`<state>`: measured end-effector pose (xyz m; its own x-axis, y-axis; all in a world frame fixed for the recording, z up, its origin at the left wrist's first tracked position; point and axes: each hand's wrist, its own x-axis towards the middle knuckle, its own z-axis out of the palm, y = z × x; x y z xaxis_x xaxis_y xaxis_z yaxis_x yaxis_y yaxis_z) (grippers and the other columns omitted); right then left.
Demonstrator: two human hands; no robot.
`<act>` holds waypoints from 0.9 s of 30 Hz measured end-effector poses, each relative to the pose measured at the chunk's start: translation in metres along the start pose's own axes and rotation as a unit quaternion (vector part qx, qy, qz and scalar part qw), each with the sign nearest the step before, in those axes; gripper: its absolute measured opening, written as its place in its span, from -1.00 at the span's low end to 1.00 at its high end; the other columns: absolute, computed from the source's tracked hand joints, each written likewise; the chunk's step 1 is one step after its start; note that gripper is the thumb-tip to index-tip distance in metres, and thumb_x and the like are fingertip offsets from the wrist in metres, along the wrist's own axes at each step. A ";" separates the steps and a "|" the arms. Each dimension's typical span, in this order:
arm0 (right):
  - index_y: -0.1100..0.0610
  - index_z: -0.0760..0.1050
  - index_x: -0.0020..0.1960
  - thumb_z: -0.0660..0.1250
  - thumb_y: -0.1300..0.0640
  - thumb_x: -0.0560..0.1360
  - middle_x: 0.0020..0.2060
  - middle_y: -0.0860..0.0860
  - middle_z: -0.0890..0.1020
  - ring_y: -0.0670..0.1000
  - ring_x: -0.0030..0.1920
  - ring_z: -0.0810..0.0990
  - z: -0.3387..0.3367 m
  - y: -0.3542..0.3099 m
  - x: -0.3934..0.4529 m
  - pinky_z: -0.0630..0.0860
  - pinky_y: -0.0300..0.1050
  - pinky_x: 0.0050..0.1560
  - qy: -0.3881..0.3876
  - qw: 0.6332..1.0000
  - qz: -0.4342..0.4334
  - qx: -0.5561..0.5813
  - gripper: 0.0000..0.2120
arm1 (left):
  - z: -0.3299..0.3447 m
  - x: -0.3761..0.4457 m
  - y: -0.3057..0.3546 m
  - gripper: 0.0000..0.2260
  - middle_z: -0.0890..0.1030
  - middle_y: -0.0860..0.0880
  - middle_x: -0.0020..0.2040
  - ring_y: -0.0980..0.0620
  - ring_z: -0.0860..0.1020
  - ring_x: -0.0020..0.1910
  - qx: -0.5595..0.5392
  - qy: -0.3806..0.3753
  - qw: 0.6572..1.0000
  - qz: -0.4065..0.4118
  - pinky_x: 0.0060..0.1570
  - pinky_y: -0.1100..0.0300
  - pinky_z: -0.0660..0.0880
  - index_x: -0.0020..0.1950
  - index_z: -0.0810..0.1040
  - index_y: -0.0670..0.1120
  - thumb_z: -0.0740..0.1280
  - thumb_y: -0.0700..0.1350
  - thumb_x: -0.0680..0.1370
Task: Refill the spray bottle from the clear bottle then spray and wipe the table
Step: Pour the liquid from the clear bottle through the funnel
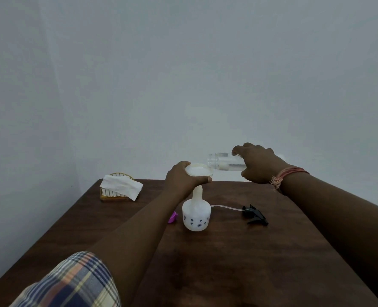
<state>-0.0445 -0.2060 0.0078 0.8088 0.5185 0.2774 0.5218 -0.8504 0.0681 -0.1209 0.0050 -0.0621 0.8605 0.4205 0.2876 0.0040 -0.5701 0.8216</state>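
Spray bottle stands uncapped mid-table with a funnel in its neck, left hand fingers clamped on the rim. Right hand grips the tilted clear bottle; refill underway, trigger head off, spraying and wiping remain.

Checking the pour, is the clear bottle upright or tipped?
Tipped: the clear bottle lies nearly level in the right hand, mouth toward the funnel.

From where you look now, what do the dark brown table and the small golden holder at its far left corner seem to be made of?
The dark brown table looks like wood or wood veneer: grain streaks and a soft sheen show. The small golden holder looks like thin metal wire with a glossy gold finish: slim parallel bars are visible. A white wipe lies over it.
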 end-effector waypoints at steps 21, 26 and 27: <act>-0.02 0.35 0.42 0.32 0.24 0.43 0.28 0.03 0.49 0.16 0.19 0.55 -0.005 -0.005 0.002 0.39 0.13 0.20 0.008 1.000 -0.010 -0.002 -0.43 | -0.003 0.004 0.002 -0.22 0.58 -0.03 0.29 0.03 0.52 0.13 0.000 0.004 1.000 0.008 0.13 0.12 0.53 0.43 0.46 -0.08 0.62 0.16 0.30; -0.02 0.35 0.41 0.32 0.23 0.43 0.27 0.02 0.49 0.16 0.20 0.55 -0.007 -0.005 0.002 0.38 0.12 0.20 0.010 1.000 -0.010 -0.003 -0.43 | -0.003 0.004 0.000 -0.22 0.58 -0.02 0.29 0.03 0.53 0.13 -0.010 0.003 1.000 0.008 0.04 0.18 0.50 0.43 0.46 -0.07 0.63 0.15 0.30; -0.02 0.35 0.41 0.32 0.23 0.43 0.27 0.02 0.49 0.16 0.20 0.55 -0.007 -0.005 0.002 0.38 0.12 0.20 0.010 1.000 -0.010 -0.003 -0.43 | -0.003 0.005 0.000 -0.22 0.57 -0.02 0.30 0.01 0.54 0.15 -0.009 0.003 1.000 0.007 0.04 0.18 0.49 0.43 0.46 -0.07 0.62 0.15 0.30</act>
<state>-0.0473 -0.2013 0.0147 0.7927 0.5335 0.2950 0.5357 -0.8405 0.0805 -0.1185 0.0088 -0.0589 0.8571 0.4167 0.3028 -0.0177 -0.5637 0.8258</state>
